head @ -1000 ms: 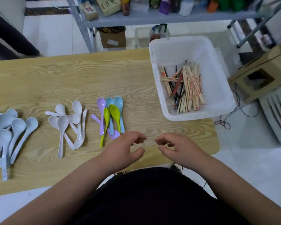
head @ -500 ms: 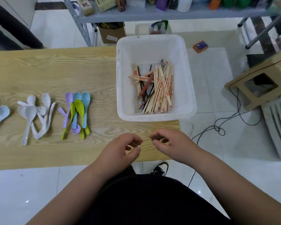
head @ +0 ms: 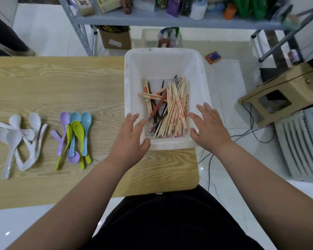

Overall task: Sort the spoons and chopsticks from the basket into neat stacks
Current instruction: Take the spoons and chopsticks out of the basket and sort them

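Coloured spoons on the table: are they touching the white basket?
Apart. The head view shows a strip of bare wooden table between the coloured spoons and the left wall of the white basket.

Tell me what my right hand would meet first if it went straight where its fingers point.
Probably the pale chopsticks in the white basket: your right hand points forward-left over its near right corner. Height is unclear, so the right wall could come first.
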Action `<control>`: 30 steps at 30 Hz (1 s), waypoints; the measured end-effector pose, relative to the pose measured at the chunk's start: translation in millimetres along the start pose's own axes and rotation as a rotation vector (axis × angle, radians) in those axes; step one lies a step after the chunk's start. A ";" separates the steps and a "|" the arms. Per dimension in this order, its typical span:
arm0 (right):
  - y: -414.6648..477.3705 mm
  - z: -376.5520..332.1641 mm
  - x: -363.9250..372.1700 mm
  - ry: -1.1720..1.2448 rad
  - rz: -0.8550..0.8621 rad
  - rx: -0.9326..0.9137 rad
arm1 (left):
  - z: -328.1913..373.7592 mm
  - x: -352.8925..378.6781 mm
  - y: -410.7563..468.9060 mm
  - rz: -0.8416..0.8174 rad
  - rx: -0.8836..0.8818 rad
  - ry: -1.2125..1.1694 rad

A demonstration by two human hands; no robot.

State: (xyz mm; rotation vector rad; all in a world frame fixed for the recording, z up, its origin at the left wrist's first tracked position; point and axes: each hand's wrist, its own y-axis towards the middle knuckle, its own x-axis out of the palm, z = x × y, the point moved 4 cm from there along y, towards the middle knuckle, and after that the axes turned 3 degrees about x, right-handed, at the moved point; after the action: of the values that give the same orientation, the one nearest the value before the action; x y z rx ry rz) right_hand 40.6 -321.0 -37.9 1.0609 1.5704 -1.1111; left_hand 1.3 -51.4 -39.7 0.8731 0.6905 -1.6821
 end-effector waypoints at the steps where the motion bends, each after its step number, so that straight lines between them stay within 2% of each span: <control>1: 1.7 5.7 5.3 -0.020 -0.027 -0.013 | -1.7 5.7 6.3 -0.040 0.020 0.054; 3: -0.1 12.4 13.0 -0.018 -0.040 -0.060 | -1.8 14.8 12.0 -0.074 0.103 0.165; 6: -5.9 22.1 15.4 0.016 -0.031 -0.083 | 4.0 26.6 9.7 -0.064 0.182 0.210; 16: -24.8 48.4 22.1 0.145 0.055 -0.163 | 23.7 45.2 4.6 -0.089 0.136 0.308; 21: -15.1 58.4 16.2 0.132 0.094 -0.213 | 46.8 49.5 29.2 -0.051 0.101 0.198; 23: -2.6 61.5 9.3 0.128 0.133 -0.252 | 59.8 60.1 57.6 -0.071 -0.036 0.101; 25: 6.5 61.5 6.9 0.119 0.135 -0.306 | 67.3 76.6 92.4 -0.143 -0.255 0.008; 30: 9.1 57.2 10.8 0.104 0.118 -0.355 | 69.1 112.8 157.1 -0.238 -0.586 -0.001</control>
State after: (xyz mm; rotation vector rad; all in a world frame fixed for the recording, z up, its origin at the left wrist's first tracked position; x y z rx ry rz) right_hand 58.0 -372.7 -60.3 0.9660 1.6875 -0.6744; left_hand 120.1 -209.0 -96.7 0.3822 1.2449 -1.5511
